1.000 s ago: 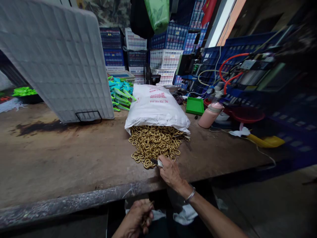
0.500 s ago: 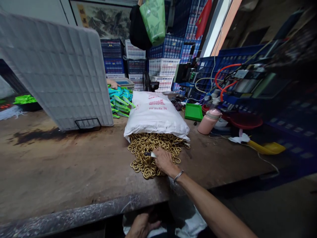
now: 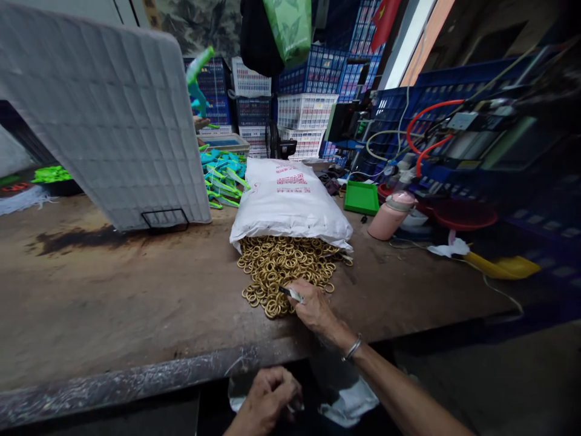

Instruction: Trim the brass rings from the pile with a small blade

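Observation:
My right hand (image 3: 313, 306) reaches over the front of a heap of brass-coloured rings (image 3: 279, 266). Its closed fingers grip a small white tool with a dark tip (image 3: 292, 294); I cannot make out its exact kind. The rings spill onto the table from the mouth of a white woven sack (image 3: 295, 200) with red print. Below the table's front edge, my left hand (image 3: 272, 393) is closed with its fingers curled; what it holds, if anything, is hidden. White cloth-like material (image 3: 349, 402) lies under the edge near it.
A grey padded panel (image 3: 109, 121) stands on the wooden table (image 3: 136, 290) at left. Green-and-blue pieces (image 3: 222, 172) lie behind it, with another person's hand (image 3: 201, 123) there. To the right are a green tray (image 3: 362, 198), a pink bottle (image 3: 391, 216) and a yellow scoop-like piece (image 3: 503, 266).
My right hand has drawn back slightly toward me with the tool. My left hand has risen and curled its fingers. A green-and-blue piece now shows raised by the other person's hand.

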A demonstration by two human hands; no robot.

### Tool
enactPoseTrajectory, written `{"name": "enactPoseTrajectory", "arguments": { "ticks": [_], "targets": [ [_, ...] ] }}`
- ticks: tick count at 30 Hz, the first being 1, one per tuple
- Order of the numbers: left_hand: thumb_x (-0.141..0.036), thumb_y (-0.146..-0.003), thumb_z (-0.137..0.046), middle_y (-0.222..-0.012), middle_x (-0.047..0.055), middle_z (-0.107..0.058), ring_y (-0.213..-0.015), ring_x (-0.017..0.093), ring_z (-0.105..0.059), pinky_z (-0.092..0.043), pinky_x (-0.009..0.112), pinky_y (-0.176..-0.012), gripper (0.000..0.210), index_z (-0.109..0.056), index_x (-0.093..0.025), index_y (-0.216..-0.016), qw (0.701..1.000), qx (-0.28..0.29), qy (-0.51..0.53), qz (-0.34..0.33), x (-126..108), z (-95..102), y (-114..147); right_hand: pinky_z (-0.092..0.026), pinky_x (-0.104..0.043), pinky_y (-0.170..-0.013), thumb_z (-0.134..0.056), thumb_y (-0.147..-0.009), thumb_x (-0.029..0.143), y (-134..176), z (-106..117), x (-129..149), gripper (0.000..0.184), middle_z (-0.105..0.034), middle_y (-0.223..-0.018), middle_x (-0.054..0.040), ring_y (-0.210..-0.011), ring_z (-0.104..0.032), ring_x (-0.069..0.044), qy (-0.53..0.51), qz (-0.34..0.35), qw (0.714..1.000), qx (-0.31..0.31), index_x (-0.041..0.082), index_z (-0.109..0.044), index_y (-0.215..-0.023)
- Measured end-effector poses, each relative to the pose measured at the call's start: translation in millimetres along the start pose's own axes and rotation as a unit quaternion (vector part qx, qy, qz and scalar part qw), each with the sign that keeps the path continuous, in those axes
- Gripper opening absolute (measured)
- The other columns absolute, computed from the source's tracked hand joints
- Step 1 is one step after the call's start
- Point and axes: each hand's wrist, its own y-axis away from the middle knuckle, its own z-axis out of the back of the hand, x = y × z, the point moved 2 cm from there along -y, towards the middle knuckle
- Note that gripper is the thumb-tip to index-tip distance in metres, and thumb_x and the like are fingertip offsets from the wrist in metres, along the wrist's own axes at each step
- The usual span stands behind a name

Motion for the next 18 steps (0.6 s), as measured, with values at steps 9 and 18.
{"name": "enactPoseTrajectory", "arguments": {
  "ticks": [9, 18],
  "targets": [
    [-0.042, -0.069, -0.059, -0.052, -0.007, -0.048, -0.038, 0.006, -0.039, -0.034, 0.017, -0.038, 0.031, -0.056, -0.017, -0.088, 0.961, -0.221, -0.018, -0.166, -67.3, 16.8, -21.5, -0.031, -0.02, -0.061, -0.045, -0.073, 0.006, 19.7, -22.4, 7.9, 0.018, -0.051, -0.068, 0.0004, -0.066, -0.046, -0.011, -0.039, -0.006, 0.999, 0.026, 0.017, -0.057, -0.066],
    [-0.043, -0.063, -0.063, -0.047, -0.005, -0.048, -0.037, 0.006, -0.04, -0.032, 0.017, -0.035, 0.03, -0.052, -0.015, -0.062, 0.987, -0.112, 0.079, -0.079, -70.8, 32.6, -50.4, -0.034, -0.021, -0.061, -0.045, -0.074, 0.008, 22.5, -15.0, 17.0, 0.017, -0.052, -0.07, -0.0004, -0.067, -0.048, -0.012, -0.067, 0.018, 0.997, -0.013, 0.017, -0.059, -0.071]
  ]
}}
